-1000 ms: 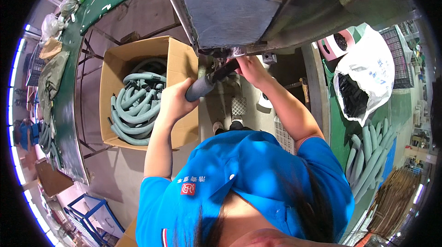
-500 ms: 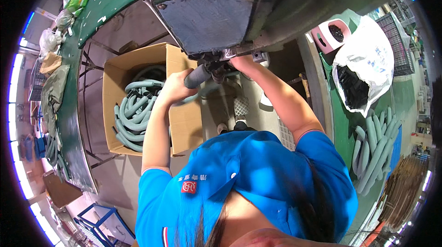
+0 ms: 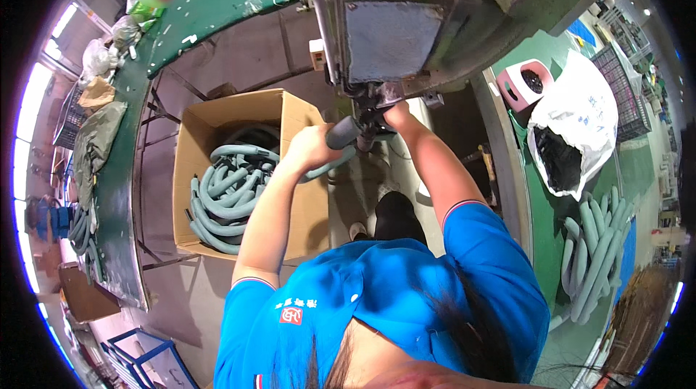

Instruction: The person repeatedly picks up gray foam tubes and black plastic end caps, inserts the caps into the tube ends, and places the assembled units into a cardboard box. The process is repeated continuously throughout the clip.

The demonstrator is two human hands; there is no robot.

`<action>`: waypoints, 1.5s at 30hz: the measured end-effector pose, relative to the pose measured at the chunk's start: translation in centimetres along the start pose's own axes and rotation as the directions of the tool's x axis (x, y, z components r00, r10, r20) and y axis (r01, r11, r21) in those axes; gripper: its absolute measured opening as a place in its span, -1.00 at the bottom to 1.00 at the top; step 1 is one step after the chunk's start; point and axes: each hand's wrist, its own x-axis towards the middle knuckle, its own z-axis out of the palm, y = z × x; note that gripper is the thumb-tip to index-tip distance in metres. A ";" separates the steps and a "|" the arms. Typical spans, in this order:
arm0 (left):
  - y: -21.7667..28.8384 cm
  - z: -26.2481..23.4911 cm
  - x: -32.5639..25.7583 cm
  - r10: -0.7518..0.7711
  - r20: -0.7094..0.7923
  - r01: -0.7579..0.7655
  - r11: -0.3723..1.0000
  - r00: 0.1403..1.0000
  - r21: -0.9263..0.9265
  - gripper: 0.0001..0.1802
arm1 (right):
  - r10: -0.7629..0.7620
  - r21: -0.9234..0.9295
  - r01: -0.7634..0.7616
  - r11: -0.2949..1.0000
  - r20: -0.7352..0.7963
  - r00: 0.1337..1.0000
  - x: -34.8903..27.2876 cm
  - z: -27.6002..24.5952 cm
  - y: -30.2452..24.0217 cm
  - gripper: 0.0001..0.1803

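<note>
- Gripping a grey-green corrugated flexible hose (image 3: 330, 164) near its dark cuffed end (image 3: 344, 132): the left hand (image 3: 313, 148), fingers curled shut around it.
- The hose's dark end points up toward the underside of the big grey metal machine (image 3: 395, 34); the hose body trails down and left from under the fingers toward the open brown cardboard box (image 3: 301, 124).
- The right hand (image 3: 395, 115) is pressed at the machine's lower fitting, just beside the hose end; whether its fingers are closed I cannot tell.
- Count: two hands, one hose in hand, one cardboard box.
- The box holds a tangle of like grey-green hoses (image 3: 228, 189), too intertwined to count.
- On the right: one white plastic sack (image 3: 580, 117) with dark contents, and a heap of more hoses (image 3: 594, 251) on the green floor.
</note>
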 end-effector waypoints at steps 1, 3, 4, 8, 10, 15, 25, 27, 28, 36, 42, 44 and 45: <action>0.3 -0.4 -0.3 -0.004 0.001 0.004 1.000 1.000 -0.008 -0.48 | 0.074 0.188 -0.074 0.979 0.009 0.997 0.4 0.7 0.2 -0.58; -0.1 0.0 0.1 0.019 -0.003 -0.019 1.000 1.000 -0.019 -0.49 | -0.053 0.418 0.033 0.908 0.036 0.998 2.2 1.5 3.1 -0.61; -0.1 -0.1 0.3 0.015 0.009 -0.015 1.000 1.000 -0.017 -0.50 | 0.021 0.313 -0.027 0.950 0.025 0.999 1.9 1.3 3.2 -0.63; -0.7 -0.3 -0.2 0.018 -0.011 -0.018 0.999 1.000 -0.046 -0.53 | 0.086 -0.180 -0.056 0.982 0.167 0.982 1.2 -0.6 0.1 -0.50; -1.1 0.3 0.3 0.002 0.049 -0.002 1.000 0.999 -0.002 -0.40 | -0.064 -0.160 0.082 0.984 0.117 0.991 0.6 -1.5 -1.2 -0.49; 0.0 -0.8 0.4 -0.020 0.122 0.017 0.999 0.992 0.028 -0.35 | -0.017 -0.116 0.031 0.993 0.119 0.993 0.6 -3.3 -2.1 -0.60; 0.4 -2.8 -0.8 0.159 -0.014 -0.160 0.983 0.987 -0.091 -0.55 | 0.235 0.673 -0.339 0.658 0.244 0.941 -0.5 -6.3 -4.5 -0.93; -0.1 -3.1 -2.4 0.202 0.024 -0.202 0.979 0.979 -0.002 -0.53 | 0.182 0.602 -0.465 0.649 0.470 0.863 -2.7 -7.8 -9.2 -0.85; 0.5 -3.7 -3.6 0.188 0.048 -0.189 0.982 0.981 0.008 -0.51 | 0.150 0.588 -0.459 0.666 0.497 0.855 -3.6 -8.5 -11.0 -0.85; -1.0 -3.9 -8.7 0.219 0.052 -0.199 0.945 0.974 -0.259 -0.63 | 0.208 0.483 -0.487 0.728 0.521 0.828 -5.5 -7.2 -14.9 -0.86; -0.3 -2.8 -10.2 0.254 0.040 -0.236 0.938 0.966 -0.255 -0.66 | 0.342 0.349 -0.474 0.809 0.377 0.861 -6.5 -8.4 -13.0 -0.63; -0.1 -1.8 -11.0 0.340 -0.023 -0.339 0.923 0.940 -0.180 -0.65 | 0.232 0.422 -0.492 0.761 0.531 0.815 -9.6 -10.5 -15.0 -0.55; 1.0 -1.7 -10.9 0.339 0.099 -0.328 0.938 0.935 -0.116 -0.65 | 0.151 0.433 -0.482 0.761 0.605 0.781 -12.2 -11.4 -16.6 -0.46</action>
